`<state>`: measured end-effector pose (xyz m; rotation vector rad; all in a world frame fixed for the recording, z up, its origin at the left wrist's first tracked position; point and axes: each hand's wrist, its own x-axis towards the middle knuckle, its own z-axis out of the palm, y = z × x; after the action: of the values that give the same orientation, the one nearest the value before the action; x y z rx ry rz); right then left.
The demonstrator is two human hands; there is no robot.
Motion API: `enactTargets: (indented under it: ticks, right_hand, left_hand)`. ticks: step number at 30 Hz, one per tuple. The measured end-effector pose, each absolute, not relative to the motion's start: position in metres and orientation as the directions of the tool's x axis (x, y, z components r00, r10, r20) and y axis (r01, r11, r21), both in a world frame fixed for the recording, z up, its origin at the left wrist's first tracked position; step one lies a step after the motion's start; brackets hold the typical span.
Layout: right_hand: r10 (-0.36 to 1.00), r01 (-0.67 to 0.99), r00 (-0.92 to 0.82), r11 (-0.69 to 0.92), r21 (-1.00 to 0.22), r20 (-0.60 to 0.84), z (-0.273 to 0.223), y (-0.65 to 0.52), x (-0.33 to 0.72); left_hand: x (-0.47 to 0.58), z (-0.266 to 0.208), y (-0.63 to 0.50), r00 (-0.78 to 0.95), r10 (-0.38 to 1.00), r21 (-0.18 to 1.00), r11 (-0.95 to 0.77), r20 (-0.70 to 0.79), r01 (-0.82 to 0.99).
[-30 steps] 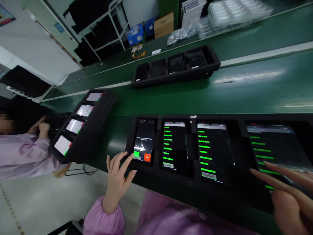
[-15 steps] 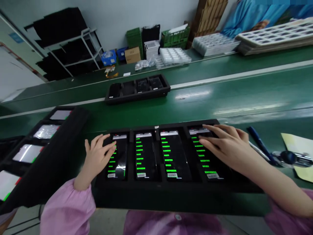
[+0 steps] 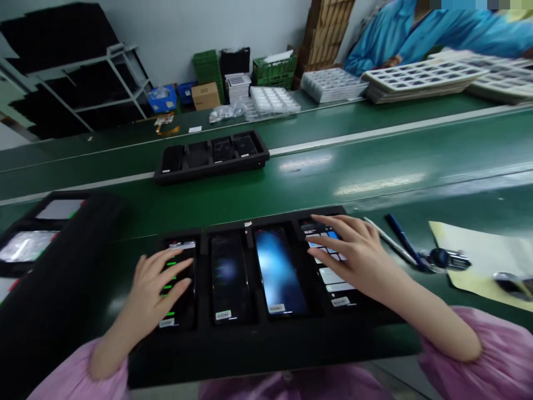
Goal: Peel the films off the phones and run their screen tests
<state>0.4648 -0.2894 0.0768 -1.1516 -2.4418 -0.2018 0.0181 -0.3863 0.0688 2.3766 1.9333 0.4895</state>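
four phones in a black tray, one hand over each end phone.
the black tray [image 3: 254,336] lies on the green bench [image 3: 200,205], directly before the person, a phone in each slot. the left hand [image 3: 152,289] is spread over the leftmost phone [image 3: 184,303], whose dark screen shows green lines; fingertip contact cannot be confirmed. the second phone [image 3: 229,280] is dark with a faint blue glow; the third phone [image 3: 281,272] glows bright blue. the right hand [image 3: 358,250], fingers fanned and gripping nothing, is over the upper part of the rightmost phone [image 3: 339,278], which shows pale panels; whether it touches the glass, i cannot tell. a blue pen [image 3: 400,236] and a yellow sheet [image 3: 499,255] lie to the right. a smaller tray [image 3: 214,171] sits behind. across the bench, a person in blue sleeves [image 3: 470,30] is near stacked white trays [image 3: 425,78].
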Motion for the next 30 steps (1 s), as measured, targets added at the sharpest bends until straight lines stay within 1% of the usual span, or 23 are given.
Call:
enactTargets:
  ticks: [3, 5, 7, 9, 12, 15, 18, 25, 30]
  right_hand:
    - [0.754, 0.833, -0.478, 0.552, -0.039, 0.451, 0.069, -0.291, 0.492]
    - [0.765, 0.831, -0.487, 0.554, -0.046, 0.422, 0.062, -0.290, 0.495]
    - [0.756, 0.819, -0.516, 0.573, -0.027, 0.403, 0.057, -0.288, 0.491]
    - [0.736, 0.809, -0.545, 0.588, 0.019, 0.401, 0.053, -0.286, 0.487]
    - [0.687, 0.792, -0.568, 0.606, 0.074, 0.453, 0.045, -0.281, 0.486]
    - [0.626, 0.771, -0.582, 0.628, 0.105, 0.519, 0.039, -0.275, 0.488]
    - [0.601, 0.756, -0.602, 0.641, 0.133, 0.526, 0.039, -0.273, 0.488]
    - [0.646, 0.781, -0.565, 0.619, 0.081, 0.513, 0.041, -0.270, 0.486]
    - [0.684, 0.798, -0.552, 0.600, 0.063, 0.477, 0.024, -0.263, 0.498]
  left_hand:
    - [-0.017, 0.055, -0.397, -0.004, 0.962, 0.302, -0.082, 0.275, 0.950]
    - [-0.022, 0.050, -0.396, -0.033, 0.953, 0.323, -0.070, 0.301, 0.944]
    - [-0.018, 0.051, -0.394, -0.026, 0.942, 0.312, -0.084, 0.334, 0.946]
    - [-0.010, 0.053, -0.392, -0.017, 0.938, 0.287, -0.090, 0.347, 0.954]
    - [-0.005, 0.055, -0.392, -0.004, 0.949, 0.256, -0.081, 0.316, 0.963]
    - [-0.004, 0.057, -0.395, -0.008, 0.952, 0.258, -0.075, 0.306, 0.963]
    - [-0.002, 0.057, -0.395, -0.019, 0.949, 0.279, -0.073, 0.315, 0.957]
    - [0.000, 0.056, -0.379, -0.042, 0.954, 0.265, -0.039, 0.295, 0.964]
    - [-0.010, 0.065, -0.387, -0.016, 0.946, 0.260, -0.073, 0.323, 0.963]
